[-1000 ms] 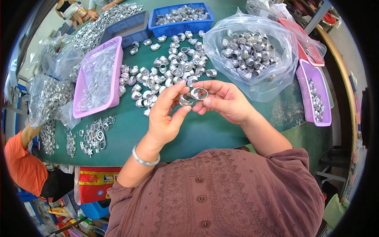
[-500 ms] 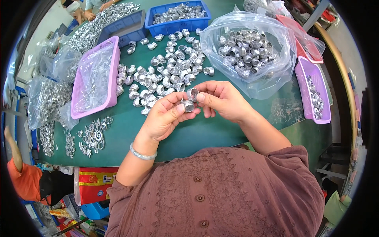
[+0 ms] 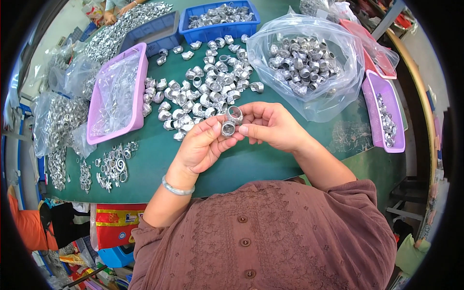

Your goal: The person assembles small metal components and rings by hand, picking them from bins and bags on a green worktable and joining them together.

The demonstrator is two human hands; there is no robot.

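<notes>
You see silver metal rings (image 3: 208, 92) on a green tabletop (image 3: 159, 154), purple trays (image 3: 137, 87) and a blue bin (image 3: 212, 31).

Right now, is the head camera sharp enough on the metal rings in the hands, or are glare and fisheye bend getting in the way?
Head view: the two metal rings between the left hand and right hand are sharp, with only small glints. The clear bag of rings shows glare. The green table edge bends toward the rim, and the corners are black.
</notes>
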